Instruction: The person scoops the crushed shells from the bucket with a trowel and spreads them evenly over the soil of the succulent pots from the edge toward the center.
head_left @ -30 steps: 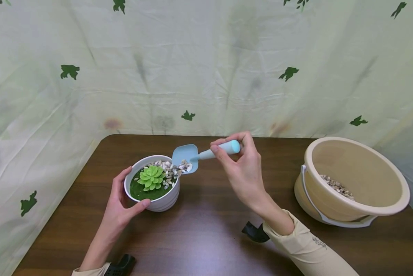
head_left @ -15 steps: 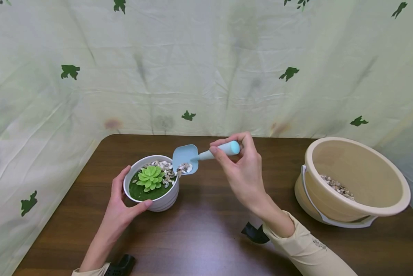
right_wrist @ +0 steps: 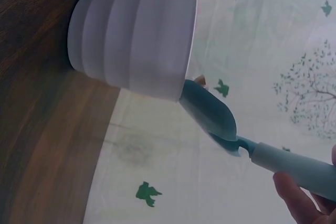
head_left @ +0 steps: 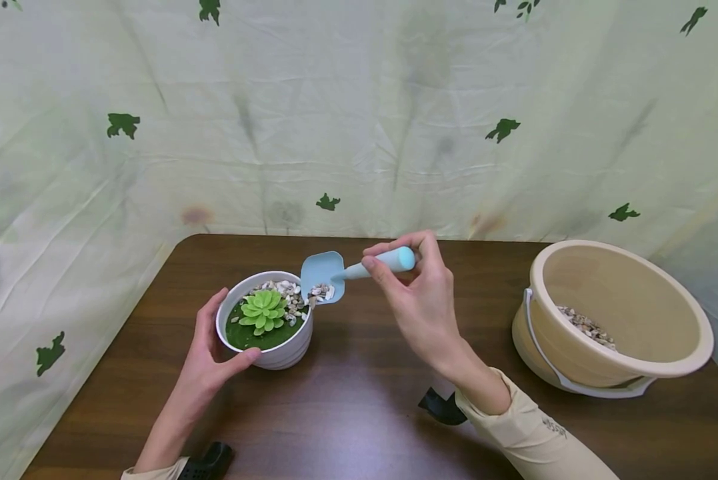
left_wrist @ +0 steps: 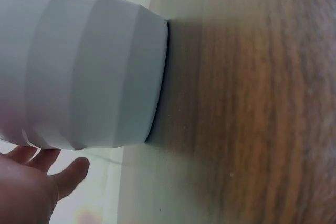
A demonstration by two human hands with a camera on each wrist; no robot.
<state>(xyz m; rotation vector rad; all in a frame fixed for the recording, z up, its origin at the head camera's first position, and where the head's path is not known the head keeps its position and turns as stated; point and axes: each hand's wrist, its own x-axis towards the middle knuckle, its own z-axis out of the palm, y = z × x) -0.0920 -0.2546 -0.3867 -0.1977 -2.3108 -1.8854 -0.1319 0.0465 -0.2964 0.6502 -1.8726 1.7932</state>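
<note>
A white ribbed flowerpot stands on the table in the head view. In it, a green succulent sits on green moss, with pale pebbles along the back and right. My left hand grips the pot at its left side, thumb at the front rim and fingers behind. My right hand holds a light blue hand trowel by its handle. The trowel's blade is at the pot's right rim, tilted toward it, and carries some pebbles.
A large beige bucket with a grey handle stands at the right of the brown table, with more pebbles inside. A pale cloth with green leaf shapes hangs behind the table.
Almost nothing differs. The trowel's blade stays at the pot's right rim, and a few pebbles have slid from the blade's edge into the pot.
</note>
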